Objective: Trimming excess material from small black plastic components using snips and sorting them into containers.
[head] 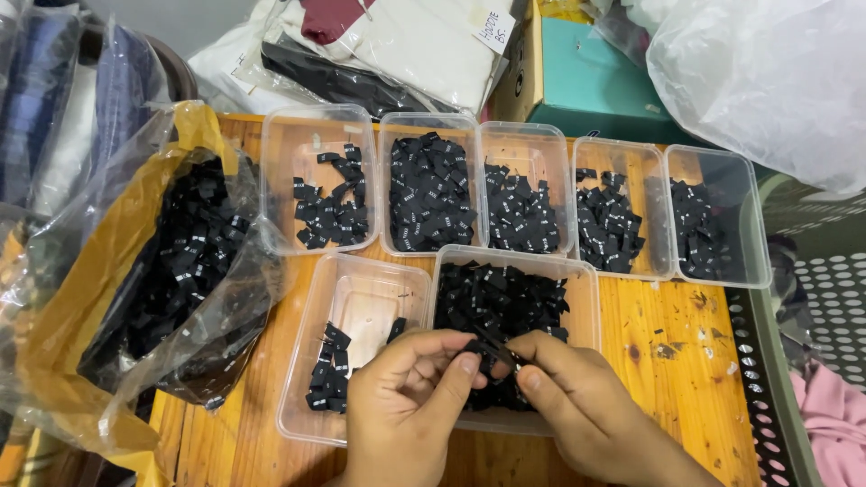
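Your left hand (406,397) and your right hand (577,397) meet at the near edge of the wooden table (667,361), over the clear tray (586,289) that is full of black labels. Both hands pinch the same small black label (492,347) between thumb and index finger; the other fingers are curled in. The label is held above that tray, just between your two thumbs. To the left of it stands a second clear tray (361,280) with only a few labels in its near left corner. Along the far edge there is a row of five trays (519,131), each with black labels inside. At the left edge lies an open plastic bag (108,271) full of the same labels.
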